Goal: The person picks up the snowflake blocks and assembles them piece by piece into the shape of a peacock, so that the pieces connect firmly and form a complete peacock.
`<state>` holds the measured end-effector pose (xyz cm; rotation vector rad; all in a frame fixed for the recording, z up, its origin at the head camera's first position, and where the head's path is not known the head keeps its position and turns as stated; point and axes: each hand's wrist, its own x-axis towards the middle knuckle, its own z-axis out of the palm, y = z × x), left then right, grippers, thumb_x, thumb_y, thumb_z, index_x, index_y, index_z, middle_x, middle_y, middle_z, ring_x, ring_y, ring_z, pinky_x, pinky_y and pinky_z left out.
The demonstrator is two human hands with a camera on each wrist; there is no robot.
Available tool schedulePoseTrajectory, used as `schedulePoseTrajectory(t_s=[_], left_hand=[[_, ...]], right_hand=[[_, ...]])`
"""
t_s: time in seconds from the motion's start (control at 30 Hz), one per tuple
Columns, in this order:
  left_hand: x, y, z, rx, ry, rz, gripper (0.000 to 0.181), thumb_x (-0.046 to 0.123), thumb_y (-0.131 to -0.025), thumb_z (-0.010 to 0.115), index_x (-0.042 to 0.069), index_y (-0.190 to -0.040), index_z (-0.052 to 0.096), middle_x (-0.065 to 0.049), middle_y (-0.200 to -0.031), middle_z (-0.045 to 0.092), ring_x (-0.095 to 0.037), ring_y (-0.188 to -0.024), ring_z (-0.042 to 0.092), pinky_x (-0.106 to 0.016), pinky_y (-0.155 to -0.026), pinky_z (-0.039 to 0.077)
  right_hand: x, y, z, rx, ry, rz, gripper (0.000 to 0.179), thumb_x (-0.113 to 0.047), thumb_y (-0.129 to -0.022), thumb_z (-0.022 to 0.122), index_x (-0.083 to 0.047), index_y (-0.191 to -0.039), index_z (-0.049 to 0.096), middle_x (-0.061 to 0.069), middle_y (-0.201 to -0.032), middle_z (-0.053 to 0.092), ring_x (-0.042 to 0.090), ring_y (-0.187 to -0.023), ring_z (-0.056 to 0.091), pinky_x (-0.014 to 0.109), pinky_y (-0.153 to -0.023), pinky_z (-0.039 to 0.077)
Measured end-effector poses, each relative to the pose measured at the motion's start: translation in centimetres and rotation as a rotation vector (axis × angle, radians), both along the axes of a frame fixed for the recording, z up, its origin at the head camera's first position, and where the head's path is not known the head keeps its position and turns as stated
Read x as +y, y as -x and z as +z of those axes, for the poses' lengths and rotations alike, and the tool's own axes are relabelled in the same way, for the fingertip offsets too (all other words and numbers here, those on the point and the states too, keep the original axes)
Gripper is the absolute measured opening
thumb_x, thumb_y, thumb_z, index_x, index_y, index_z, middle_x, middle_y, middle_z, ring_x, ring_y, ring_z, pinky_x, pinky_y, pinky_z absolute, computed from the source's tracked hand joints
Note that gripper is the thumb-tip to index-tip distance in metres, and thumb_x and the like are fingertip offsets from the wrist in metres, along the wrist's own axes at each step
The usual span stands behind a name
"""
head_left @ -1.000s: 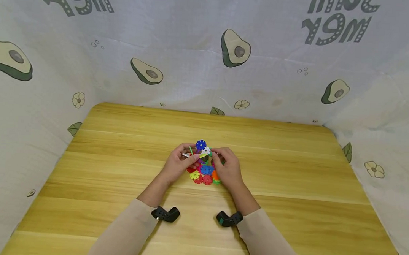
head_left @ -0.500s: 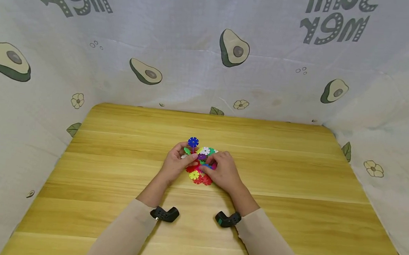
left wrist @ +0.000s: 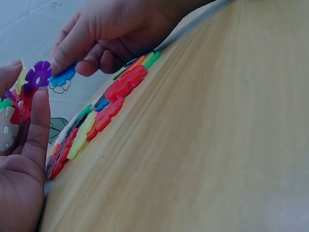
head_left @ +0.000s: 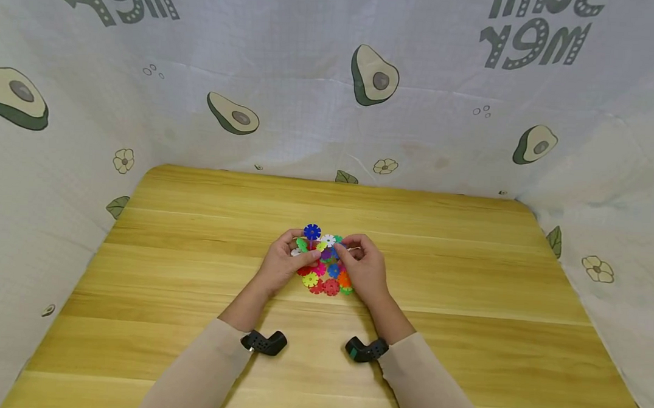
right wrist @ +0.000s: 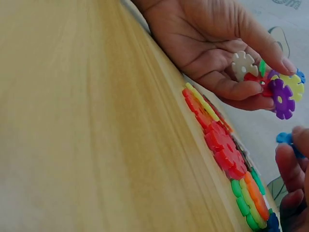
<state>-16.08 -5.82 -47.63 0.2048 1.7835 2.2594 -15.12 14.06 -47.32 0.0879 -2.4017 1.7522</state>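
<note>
My left hand [head_left: 284, 262] holds a cluster of joined, notched plastic discs between thumb and fingers. In it are a dark blue disc [head_left: 312, 232] standing up at the top, a purple disc [right wrist: 283, 99], a red disc [left wrist: 21, 107], a yellow disc [right wrist: 293, 87] and a white disc [right wrist: 243, 65]. My right hand [head_left: 366, 268] pinches a single blue disc [left wrist: 63, 76] between thumb and fingers. That blue disc is close to the purple one; a gap between them shows in the right wrist view. Fingers partly cover the cluster.
Below the hands, several loose discs lie in a pile on the wooden table [head_left: 191, 295]: a yellow disc [head_left: 309, 279], a red disc [head_left: 331, 287], an orange disc [head_left: 345, 279] and another blue disc [head_left: 333, 270]. A patterned cloth [head_left: 308, 136] hangs behind the table.
My right hand reached down into the pile, took a blue disc and came back up beside the cluster. The left hand stays in place; its cluster was turned, then tipped slightly.
</note>
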Motion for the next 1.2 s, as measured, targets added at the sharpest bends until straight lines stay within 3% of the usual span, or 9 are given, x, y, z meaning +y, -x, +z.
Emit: schedulePoseTrajectory(t_s=[0.17,0.27,0.5,0.97,1.2], left_hand=[[0.0,-0.16,0.1,0.014,0.093,-0.013,0.042,0.004,-0.093,0.072,0.002,-0.132,0.054,0.0,-0.101,0.071,-0.009,-0.078,0.073,-0.023,-0.076,0.063],[0.04,-0.14,0.08,0.012,0.123,-0.017,0.043,0.005,-0.093,0.073,0.003,-0.132,0.055,-0.004,-0.104,0.072,-0.009,-0.079,0.072,-0.022,-0.076,0.062],[0.03,-0.09,0.16,0.011,0.136,-0.024,0.044,0.007,-0.093,0.074,0.004,-0.132,0.056,-0.012,-0.11,0.074,-0.009,-0.081,0.072,-0.022,-0.076,0.062],[-0.07,-0.1,-0.02,0.011,0.063,-0.033,0.038,0.002,-0.094,0.071,-0.001,-0.128,0.055,-0.002,-0.103,0.073,-0.012,-0.078,0.074,-0.026,-0.075,0.064],[-0.05,-0.11,-0.08,0.016,0.068,-0.025,0.04,0.002,-0.093,0.072,-0.001,-0.129,0.056,0.0,-0.103,0.073,-0.01,-0.077,0.073,-0.024,-0.074,0.064]], right_hand=[[0.04,0.1,0.15,-0.012,0.211,-0.024,0.02,-0.009,-0.097,0.07,0.0,-0.112,0.062,0.011,-0.097,0.064,0.015,-0.069,0.072,0.023,-0.066,0.062],[0.03,0.09,0.16,0.017,0.276,-0.004,0.021,-0.005,-0.096,0.069,0.003,-0.114,0.062,0.008,-0.095,0.064,0.013,-0.07,0.073,0.023,-0.068,0.063],[-0.12,-0.24,0.34,0.08,0.299,0.078,0.027,0.003,-0.095,0.067,0.007,-0.121,0.063,0.009,-0.098,0.066,0.006,-0.077,0.073,0.021,-0.072,0.063],[-0.19,-0.46,0.21,0.097,0.265,0.104,0.025,0.005,-0.097,0.063,0.007,-0.122,0.064,-0.001,-0.094,0.064,0.008,-0.077,0.072,0.02,-0.074,0.062],[-0.13,-0.6,0.14,0.118,0.258,0.121,0.025,-0.001,-0.098,0.065,0.006,-0.121,0.064,0.002,-0.095,0.066,0.013,-0.078,0.074,0.023,-0.073,0.063]])
